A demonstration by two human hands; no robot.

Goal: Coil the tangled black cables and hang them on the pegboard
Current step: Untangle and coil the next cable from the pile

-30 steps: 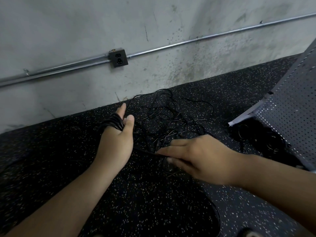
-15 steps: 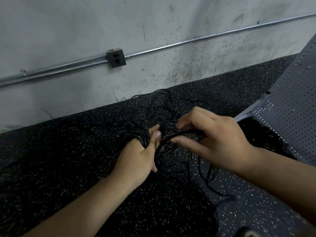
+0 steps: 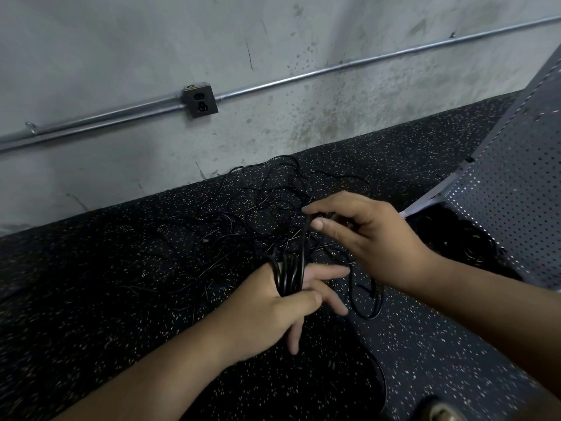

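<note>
Over the floor [image 3: 121,299], the right hand [image 3: 373,238] pinches a cable [image 3: 304,241]; the left hand [image 3: 264,311] clamps loops [image 3: 288,275] under its thumb. A hard pull could knot the pile [image 3: 273,192].

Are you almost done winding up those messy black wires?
Not yet. A few loops form a coil around the left hand. The right hand pinches the next stretch of cable to wrap. A big tangle lies on the floor, and nothing hangs on the pegboard in view.
</note>
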